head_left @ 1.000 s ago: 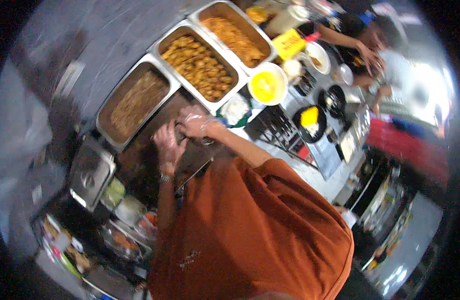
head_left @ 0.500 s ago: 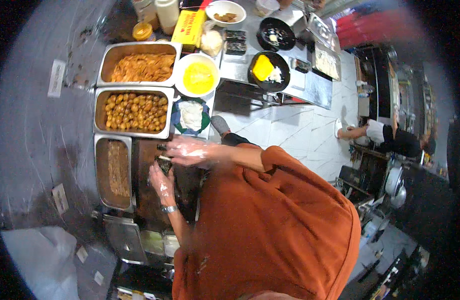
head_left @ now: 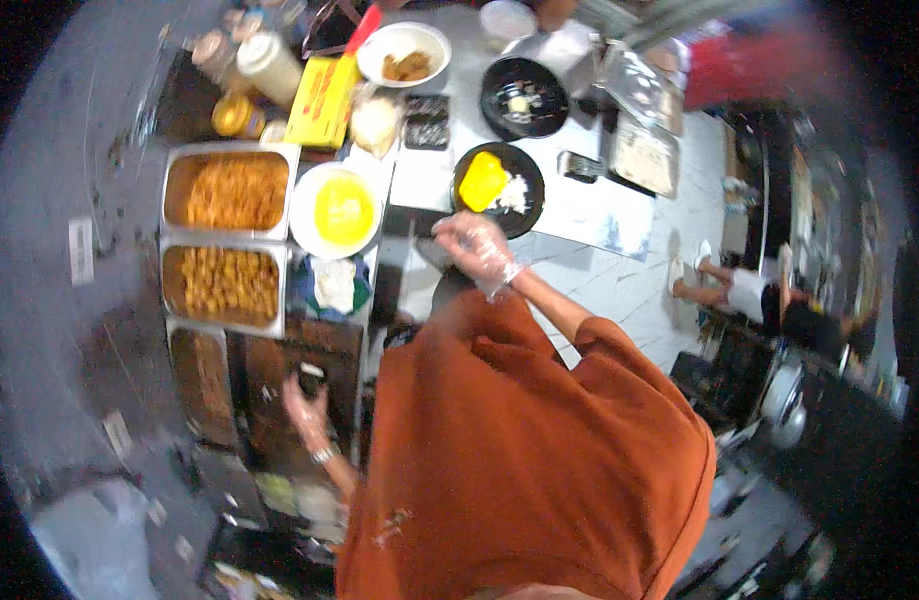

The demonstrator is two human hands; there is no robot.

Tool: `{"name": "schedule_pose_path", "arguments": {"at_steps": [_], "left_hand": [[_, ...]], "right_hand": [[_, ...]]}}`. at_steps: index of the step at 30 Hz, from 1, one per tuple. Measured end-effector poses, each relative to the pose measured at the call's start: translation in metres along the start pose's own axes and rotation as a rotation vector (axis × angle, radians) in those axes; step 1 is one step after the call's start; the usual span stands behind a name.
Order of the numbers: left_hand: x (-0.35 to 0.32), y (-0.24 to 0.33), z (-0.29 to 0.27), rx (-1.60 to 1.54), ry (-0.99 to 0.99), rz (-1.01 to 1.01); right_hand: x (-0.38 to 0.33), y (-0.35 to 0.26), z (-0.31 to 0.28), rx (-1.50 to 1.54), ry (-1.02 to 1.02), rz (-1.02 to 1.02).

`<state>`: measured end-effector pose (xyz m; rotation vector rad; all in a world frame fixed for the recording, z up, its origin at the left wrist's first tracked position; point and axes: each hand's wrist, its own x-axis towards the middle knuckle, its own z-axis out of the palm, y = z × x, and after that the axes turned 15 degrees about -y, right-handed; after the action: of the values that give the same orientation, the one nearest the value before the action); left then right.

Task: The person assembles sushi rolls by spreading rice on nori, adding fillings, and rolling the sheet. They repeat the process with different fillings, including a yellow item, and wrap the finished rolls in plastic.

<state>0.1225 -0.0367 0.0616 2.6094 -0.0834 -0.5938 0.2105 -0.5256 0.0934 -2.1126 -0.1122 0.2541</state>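
My left hand point(head_left: 305, 405), in a clear plastic glove with a metal watch on the wrist, grips a small seaweed-wrapped rice roll point(head_left: 312, 376) above the dark brown board point(head_left: 279, 430). White rice shows at the roll's end. My gloved right hand point(head_left: 476, 250) is raised beside the near edge of a black bowl point(head_left: 532, 215). Its fingers are loosely bent and apart, with nothing visible in them. In that bowl lie a yellow piece point(head_left: 483, 179) and white shreds point(head_left: 514, 193).
Metal trays hold orange-brown filling point(head_left: 237, 190) and brown round pieces point(head_left: 229, 282). A white bowl of yellow liquid point(head_left: 336, 211) stands beside a folded cloth point(head_left: 333, 285). Farther back are seaweed sheets point(head_left: 426, 122), another black bowl point(head_left: 524, 97) and a yellow box point(head_left: 322, 101). Another person point(head_left: 769, 300) stands at right.
My right hand has left the roll and moved up and right to the black bowl. My left hand keeps the roll and sits lower in view. The whole view has shifted.
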Motion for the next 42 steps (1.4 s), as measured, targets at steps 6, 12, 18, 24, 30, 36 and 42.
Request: {"name": "schedule_pose_path", "arguments": {"at_steps": [6,12,18,24,30,36,42], "left_hand": [[-0.006,0.002,-0.018,0.161,-0.138,-0.103],[-0.015,0.021,-0.018,0.225,-0.242,-0.091],[-0.016,0.023,-0.017,0.333,-0.310,-0.072],[-0.026,0.038,-0.006,0.191,-0.099,-0.143],[-0.030,0.056,0.020,0.169,0.263,-0.374],[-0.023,0.111,0.040,-0.149,0.859,-0.545],[-0.092,0.169,0.125,-0.440,0.882,-0.671]], "right_hand": [[0.012,0.005,-0.030,-0.110,-0.073,-0.025],[0.020,0.004,-0.039,-0.044,-0.173,-0.064],[0.044,-0.006,-0.026,-0.080,-0.292,-0.221],[0.064,-0.037,-0.001,-0.097,-0.470,-0.355],[0.071,-0.062,0.025,-0.095,-0.572,-0.414],[0.069,-0.073,0.056,-0.126,-0.633,-0.522],[0.064,-0.105,0.098,-0.093,-0.896,-0.578]]}}
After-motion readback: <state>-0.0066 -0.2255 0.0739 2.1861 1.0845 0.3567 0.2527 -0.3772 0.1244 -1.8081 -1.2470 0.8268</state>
